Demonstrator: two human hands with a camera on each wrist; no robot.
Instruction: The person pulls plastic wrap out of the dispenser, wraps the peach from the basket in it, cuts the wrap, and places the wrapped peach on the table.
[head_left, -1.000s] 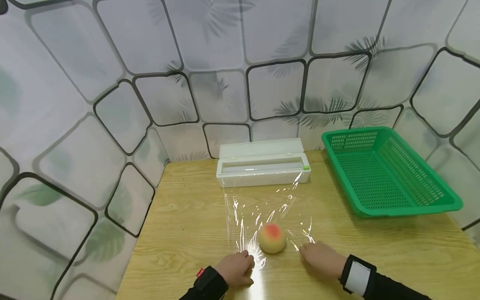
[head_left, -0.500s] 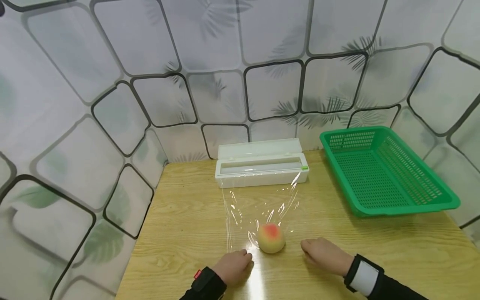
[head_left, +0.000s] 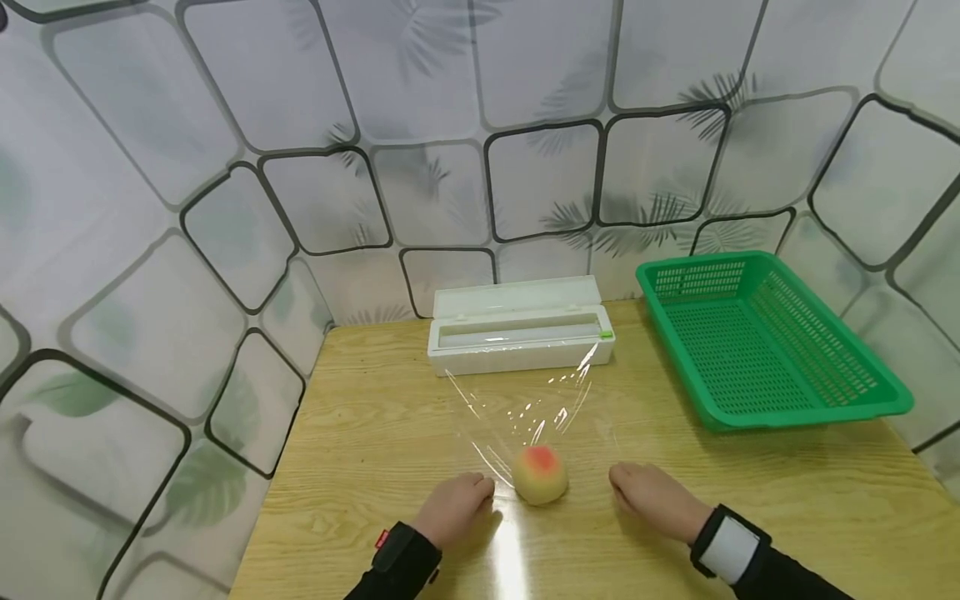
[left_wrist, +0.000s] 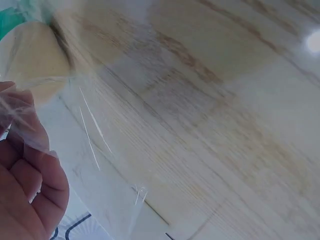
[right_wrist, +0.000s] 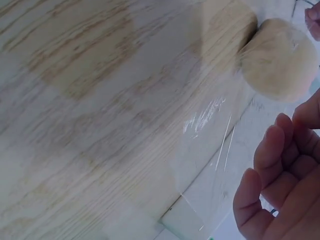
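A yellow peach with a red top [head_left: 540,475] sits on the wooden table between my hands. Clear cling film [head_left: 536,417] stretches forward from its dispenser box [head_left: 521,358] and passes close around the peach. My left hand [head_left: 454,510] pinches the film's near left corner; the left wrist view shows film [left_wrist: 95,130] bunched at the curled fingers. On the other side, my right hand [head_left: 660,502] has thumb and forefinger together at the film's right corner. In the right wrist view, the peach [right_wrist: 280,60] shows through the film beyond the fingers.
The white box stands at the back of the table with its lid raised and a green slider at its right end. A green plastic basket [head_left: 776,342] is at the back right. Patterned cloth [head_left: 442,92] surrounds the table behind and at the sides.
My left hand has moved slightly up and forward, and my right hand has shifted a little outward and forward. The glints on the film have changed, with its left side now creased diagonally toward the peach.
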